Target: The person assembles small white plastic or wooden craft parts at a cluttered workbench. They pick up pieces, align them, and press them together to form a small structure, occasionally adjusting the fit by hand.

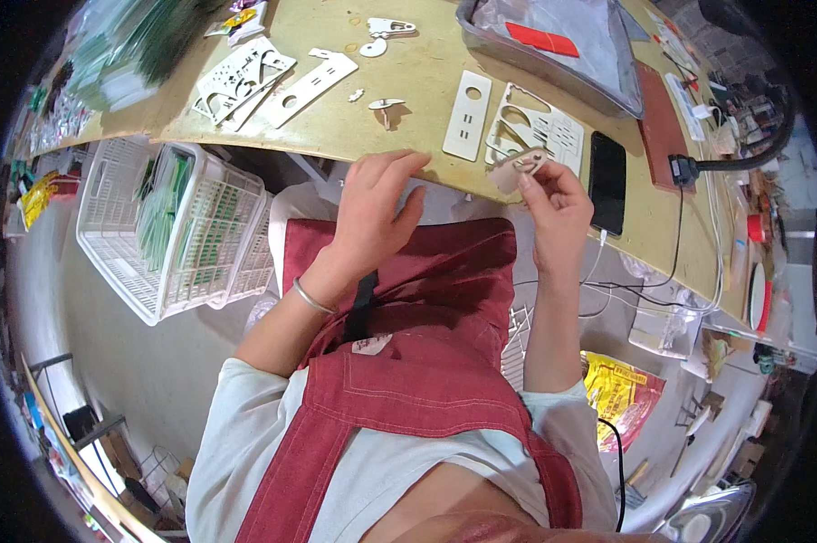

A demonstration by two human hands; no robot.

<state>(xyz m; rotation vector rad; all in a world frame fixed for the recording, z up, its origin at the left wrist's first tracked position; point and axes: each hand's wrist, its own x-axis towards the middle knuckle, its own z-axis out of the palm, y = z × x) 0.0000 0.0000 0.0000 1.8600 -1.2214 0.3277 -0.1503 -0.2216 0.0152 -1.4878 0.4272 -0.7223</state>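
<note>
My right hand (pixel 560 206) pinches a small pale cut-out wooden piece (pixel 515 172) between thumb and fingers, just over the table's near edge. Fingers apart and empty, my left hand (pixel 379 204) hovers at the same edge. Beyond the right hand lies a flat wooden sheet with cut-out shapes (pixel 564 136). Left of that sheet is a pale wooden strip (pixel 468 118) with a round hole and slots. A small wooden part standing on another piece (pixel 387 104) sits farther in, beyond the left hand.
More cut-out sheets (pixel 245 80) and a holed strip (pixel 310 90) lie at the left. A grey tray (pixel 621 68) holds a red packet (pixel 542 40). A black phone (pixel 606 185) with a cable lies to the right. White baskets (pixel 211 231) stand below the table's left side.
</note>
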